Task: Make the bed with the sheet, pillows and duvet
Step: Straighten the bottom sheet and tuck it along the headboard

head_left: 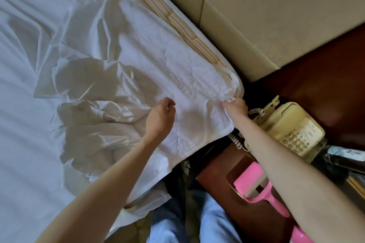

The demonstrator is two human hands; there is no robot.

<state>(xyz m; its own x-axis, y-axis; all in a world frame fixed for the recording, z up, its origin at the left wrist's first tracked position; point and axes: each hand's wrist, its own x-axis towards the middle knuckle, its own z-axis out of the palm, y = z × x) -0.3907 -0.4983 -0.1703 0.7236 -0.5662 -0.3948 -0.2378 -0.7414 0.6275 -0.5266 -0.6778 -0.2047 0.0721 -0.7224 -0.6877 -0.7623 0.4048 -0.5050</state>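
A white sheet (39, 85) lies rumpled over the bed, bunched into folds near the middle. Under it, a white quilted mattress pad (177, 77) covers the head corner of the striped mattress (177, 19). My right hand (236, 107) grips the bunched corner of the pad at the mattress corner. My left hand (160, 116) hovers over the pad with its fingers loosely curled, holding nothing. No pillows or duvet are in view.
A beige padded headboard (266, 16) runs along the top right. A dark wooden nightstand (316, 89) beside the bed carries a cream telephone (294, 128) with a coiled cord and a pink lint roller (258, 185). My legs in light blue trousers (213, 227) stand between bed and nightstand.
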